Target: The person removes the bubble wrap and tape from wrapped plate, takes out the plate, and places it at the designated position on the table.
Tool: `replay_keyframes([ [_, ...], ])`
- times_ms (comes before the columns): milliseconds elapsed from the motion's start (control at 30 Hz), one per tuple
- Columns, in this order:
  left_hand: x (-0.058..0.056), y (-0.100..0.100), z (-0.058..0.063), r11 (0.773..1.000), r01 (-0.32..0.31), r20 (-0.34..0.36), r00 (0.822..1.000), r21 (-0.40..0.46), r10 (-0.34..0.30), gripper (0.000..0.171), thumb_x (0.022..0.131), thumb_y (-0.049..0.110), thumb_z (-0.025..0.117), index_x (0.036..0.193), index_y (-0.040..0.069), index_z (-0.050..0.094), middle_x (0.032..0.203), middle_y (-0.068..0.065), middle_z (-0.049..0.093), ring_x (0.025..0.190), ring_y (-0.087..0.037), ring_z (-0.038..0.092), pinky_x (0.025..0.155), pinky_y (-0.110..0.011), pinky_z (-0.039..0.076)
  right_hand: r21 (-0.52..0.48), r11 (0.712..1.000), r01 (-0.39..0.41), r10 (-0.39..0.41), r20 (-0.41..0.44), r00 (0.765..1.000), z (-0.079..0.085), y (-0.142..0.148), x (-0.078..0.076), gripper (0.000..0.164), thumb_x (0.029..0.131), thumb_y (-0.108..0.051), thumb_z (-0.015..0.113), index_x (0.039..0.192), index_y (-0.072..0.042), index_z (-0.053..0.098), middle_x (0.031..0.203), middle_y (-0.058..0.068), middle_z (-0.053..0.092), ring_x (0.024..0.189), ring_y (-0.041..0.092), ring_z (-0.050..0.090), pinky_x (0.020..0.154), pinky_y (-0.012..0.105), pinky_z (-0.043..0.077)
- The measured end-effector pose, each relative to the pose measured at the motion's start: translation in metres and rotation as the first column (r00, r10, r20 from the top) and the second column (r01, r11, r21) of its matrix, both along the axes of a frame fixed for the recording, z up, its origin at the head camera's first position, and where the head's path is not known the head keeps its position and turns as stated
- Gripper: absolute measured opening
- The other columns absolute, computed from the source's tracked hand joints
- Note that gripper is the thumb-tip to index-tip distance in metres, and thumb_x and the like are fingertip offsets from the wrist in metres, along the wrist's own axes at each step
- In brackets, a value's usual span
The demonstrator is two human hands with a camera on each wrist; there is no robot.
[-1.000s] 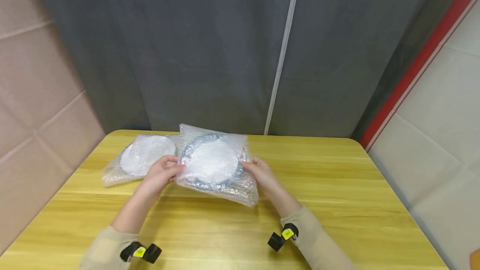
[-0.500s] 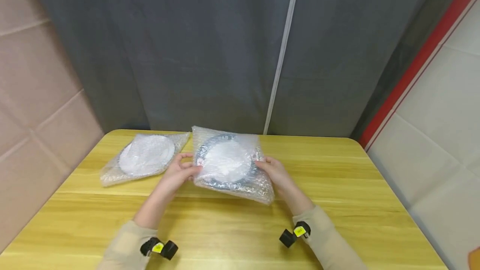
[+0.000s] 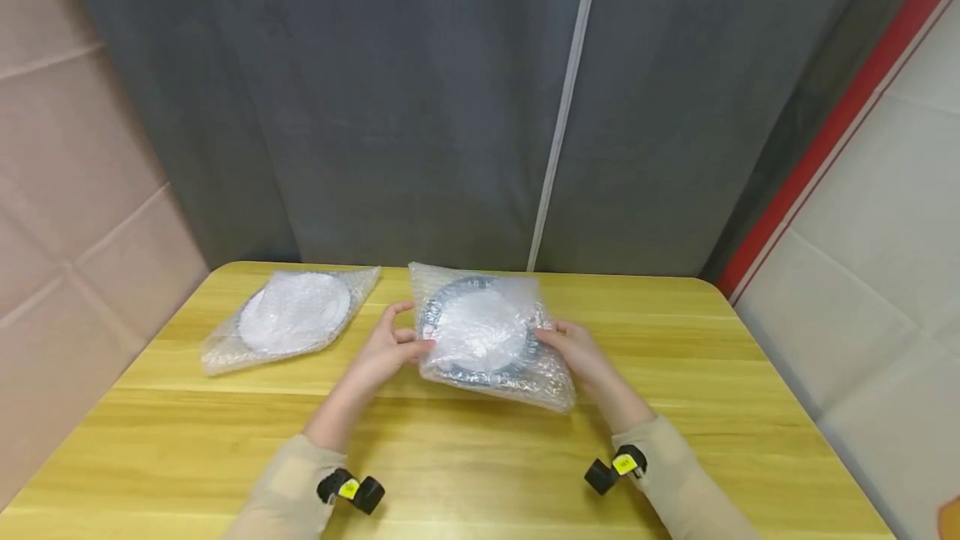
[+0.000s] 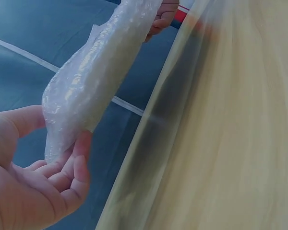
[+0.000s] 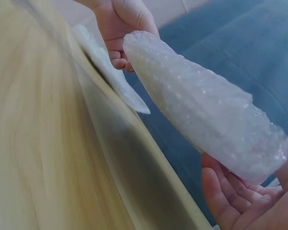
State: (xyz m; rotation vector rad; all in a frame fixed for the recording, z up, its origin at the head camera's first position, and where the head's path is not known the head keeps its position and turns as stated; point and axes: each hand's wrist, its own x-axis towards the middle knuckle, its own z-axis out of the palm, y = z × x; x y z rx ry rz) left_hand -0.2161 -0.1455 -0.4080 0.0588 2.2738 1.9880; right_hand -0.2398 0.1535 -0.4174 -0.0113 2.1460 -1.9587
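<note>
A round white plate with a dark blue patterned rim, sealed in a bubble wrap pouch (image 3: 482, 330), is held up off the table between my two hands. My left hand (image 3: 386, 352) pinches its left edge, thumb on the upper face and fingers beneath, index finger partly lifted away. On the opposite edge my right hand (image 3: 588, 361) grips with the thumb on top and the other fingers below. From the right wrist view, the wrapped plate (image 5: 197, 100) is tilted and seen side-on. A second bubble-wrapped plate (image 3: 296, 315) lies flat to the left.
The yellow wood-grain table (image 3: 480, 457) ends at the back against a dark grey curtain (image 3: 420, 107). A pinkish panelled wall (image 3: 82, 215) stands on the left. A white wall (image 3: 877, 273) with a red band rises on the right.
Both hands have carried the wrapped plate to the right, away from the second one, which it overlapped in view before. The second wrapped plate has stayed put.
</note>
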Motion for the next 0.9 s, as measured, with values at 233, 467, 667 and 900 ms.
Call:
replay_keyframes([
  [233,-0.005,0.013,-0.007,0.999,0.039,-0.013,0.999,-0.038,-0.04,0.092,0.08,0.002,0.074,0.152,0.014,0.018,0.083,-0.011,0.068,0.076,-0.022,0.064,0.082,-0.043,0.051,0.126,0.992,0.019,-0.017,-0.014,1.0,-0.005,0.015,-0.006,0.03,0.092,-0.022,0.062,0.104,0.005,0.059,0.086,0.006,0.061,0.073,0.015,0.058,0.068,0.027,0.051],
  [467,-0.01,0.021,-0.016,0.992,0.083,-0.023,0.996,-0.091,-0.085,0.098,0.079,0.002,0.074,0.154,0.012,0.012,0.073,-0.009,0.065,0.065,-0.021,0.061,0.071,-0.036,0.052,0.169,0.985,0.02,-0.018,-0.011,1.0,-0.008,0.022,-0.008,0.029,0.091,-0.021,0.064,0.101,0.006,0.06,0.083,0.005,0.06,0.07,0.014,0.056,0.065,0.027,0.05],
  [667,-0.014,0.024,-0.022,0.989,0.107,0.003,0.994,-0.102,-0.107,0.098,0.08,0.002,0.074,0.154,0.011,0.01,0.072,-0.011,0.064,0.062,-0.022,0.06,0.063,-0.035,0.053,0.228,0.973,0.035,-0.032,-0.017,0.999,-0.012,0.025,-0.01,0.026,0.09,-0.019,0.065,0.098,0.006,0.064,0.084,0.006,0.061,0.072,0.014,0.056,0.066,0.026,0.049],
  [900,-0.02,0.026,-0.029,0.985,0.118,0.011,0.993,-0.128,-0.118,0.097,0.081,0.002,0.073,0.154,0.009,0.01,0.068,-0.01,0.061,0.058,-0.02,0.057,0.056,-0.03,0.049,0.251,0.968,0.019,-0.021,0.005,1.0,-0.014,0.028,-0.011,0.019,0.088,-0.016,0.066,0.088,0.003,0.064,0.076,0.003,0.06,0.066,0.013,0.054,0.06,0.025,0.048],
])
